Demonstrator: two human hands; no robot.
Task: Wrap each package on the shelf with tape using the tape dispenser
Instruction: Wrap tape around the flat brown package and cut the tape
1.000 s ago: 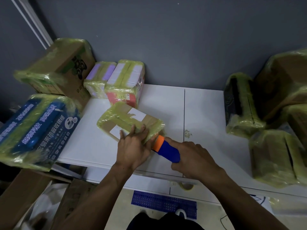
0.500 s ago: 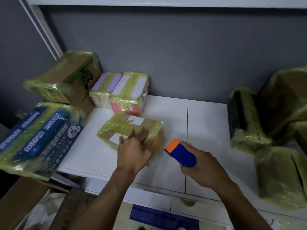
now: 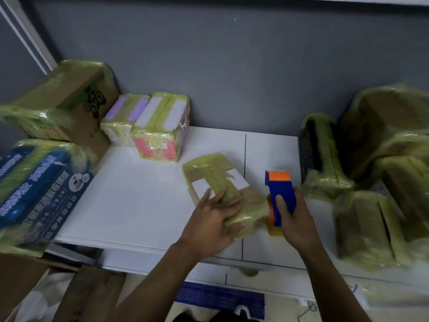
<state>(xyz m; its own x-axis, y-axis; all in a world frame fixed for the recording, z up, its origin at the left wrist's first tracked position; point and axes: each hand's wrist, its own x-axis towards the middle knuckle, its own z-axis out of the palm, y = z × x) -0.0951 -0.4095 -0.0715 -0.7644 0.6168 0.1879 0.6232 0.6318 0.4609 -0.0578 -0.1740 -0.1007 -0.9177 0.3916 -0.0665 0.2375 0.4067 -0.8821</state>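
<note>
Tape, yellow-green and see-through, covered much of the small brown cardboard package (image 3: 216, 180). The package lay flat on the white shelf (image 3: 139, 201), near the front edge and about in the middle. Your left hand (image 3: 213, 219) lay on the near end of it, with the fingers spread out and pressed flat on top. Your right hand (image 3: 294, 219) was curled around the blue and orange tape dispenser (image 3: 282, 191), with your thumb on the blue part. The dispenser stood just beside the right side of the package, its orange end pointing away from you. I could not tell if its tape roll touched the package.

On the left sat a big blue pack with white writing (image 3: 39, 189) and a tall brown cardboard box with a dark picture (image 3: 69, 101). Next to them, by the grey wall (image 3: 232, 66), were a purple and white pack (image 3: 125, 119) and a pink and white box (image 3: 160, 133), touching each other. On the right was a pile of brown boxes (image 3: 364, 226). All of these had the same yellow-green tape on them.
</note>
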